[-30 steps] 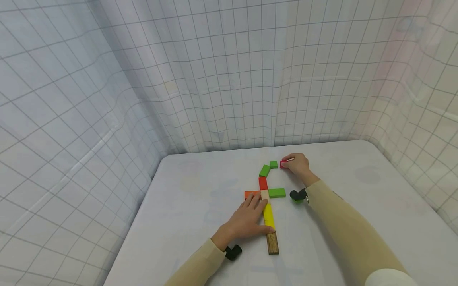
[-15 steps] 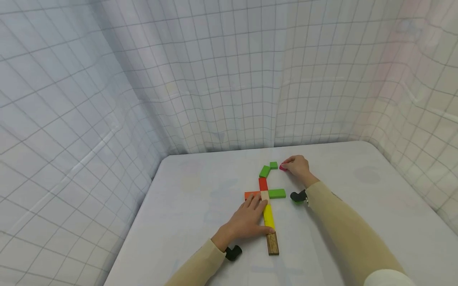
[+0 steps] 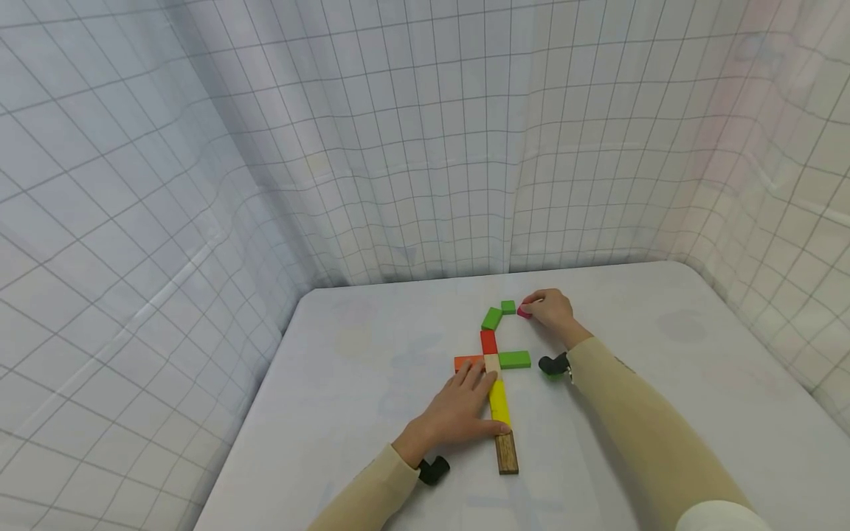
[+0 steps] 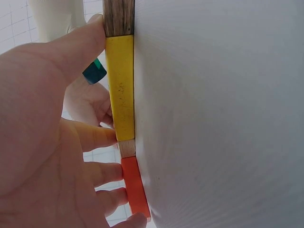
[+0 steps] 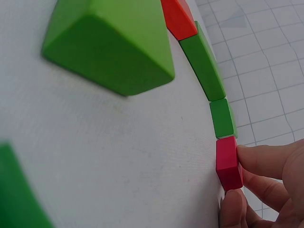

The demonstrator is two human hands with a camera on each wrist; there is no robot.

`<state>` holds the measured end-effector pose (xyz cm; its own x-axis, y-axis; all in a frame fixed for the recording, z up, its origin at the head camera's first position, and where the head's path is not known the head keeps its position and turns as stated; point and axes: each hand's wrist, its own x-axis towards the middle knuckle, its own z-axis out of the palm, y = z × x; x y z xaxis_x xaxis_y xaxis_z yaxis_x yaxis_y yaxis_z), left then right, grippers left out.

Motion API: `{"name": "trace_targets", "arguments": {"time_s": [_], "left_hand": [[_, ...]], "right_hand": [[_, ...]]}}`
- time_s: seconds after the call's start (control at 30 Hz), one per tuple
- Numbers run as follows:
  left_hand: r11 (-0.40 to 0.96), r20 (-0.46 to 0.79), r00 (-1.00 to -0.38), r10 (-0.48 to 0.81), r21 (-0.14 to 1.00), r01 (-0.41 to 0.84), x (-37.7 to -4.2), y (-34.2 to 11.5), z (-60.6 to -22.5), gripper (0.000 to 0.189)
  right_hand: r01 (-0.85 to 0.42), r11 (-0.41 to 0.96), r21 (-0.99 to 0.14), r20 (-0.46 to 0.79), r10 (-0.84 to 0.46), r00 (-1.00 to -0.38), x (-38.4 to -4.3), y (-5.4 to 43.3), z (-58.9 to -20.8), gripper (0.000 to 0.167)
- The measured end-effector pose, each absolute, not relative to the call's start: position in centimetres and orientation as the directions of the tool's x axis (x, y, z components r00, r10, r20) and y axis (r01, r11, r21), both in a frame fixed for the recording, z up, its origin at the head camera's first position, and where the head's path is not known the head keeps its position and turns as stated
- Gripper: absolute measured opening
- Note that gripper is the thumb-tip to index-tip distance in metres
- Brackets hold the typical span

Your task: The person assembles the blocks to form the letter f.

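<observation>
My right hand (image 3: 553,308) pinches a small pink-red block (image 5: 228,161) between thumb and fingers, down at the table surface. Right beside it lies a small green block (image 3: 508,307), followed by a longer tilted green block (image 3: 491,318) and a red block (image 3: 488,342). With fingers spread, my left hand (image 3: 454,410) rests along the lower pieces. Its fingertips and thumb touch the yellow block (image 4: 121,90), the orange block (image 4: 136,187) and the plain wood block (image 3: 492,363). A brown wooden block (image 3: 508,453) meets the yellow one near my thumb.
A green block (image 3: 514,360) extends right from the plain wood block. Black wrist mounts (image 3: 434,470) sit at both wrists, and a bit of green shows under the right one. The white table (image 3: 332,383) ends at grid-patterned curtains (image 3: 412,147) behind and at the sides.
The pink-red block has turned to a slant and shifted slightly left and nearer me, closer to the small green block. My left hand stays in place.
</observation>
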<state>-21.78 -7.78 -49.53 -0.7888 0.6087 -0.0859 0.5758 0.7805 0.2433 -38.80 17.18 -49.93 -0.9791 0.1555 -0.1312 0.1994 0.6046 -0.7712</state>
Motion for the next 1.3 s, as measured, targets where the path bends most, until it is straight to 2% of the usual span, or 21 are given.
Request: {"name": "trace_targets", "arguments": {"time_s": [1.3], "left_hand": [[0.789,-0.100,-0.794,0.599,0.240,0.565,-21.92,-7.75,-49.90,0.099]], "right_hand": [[0.184,0.621,-0.762,-0.124,0.139,-0.982,-39.01,17.22,-50.22,0.026]]}}
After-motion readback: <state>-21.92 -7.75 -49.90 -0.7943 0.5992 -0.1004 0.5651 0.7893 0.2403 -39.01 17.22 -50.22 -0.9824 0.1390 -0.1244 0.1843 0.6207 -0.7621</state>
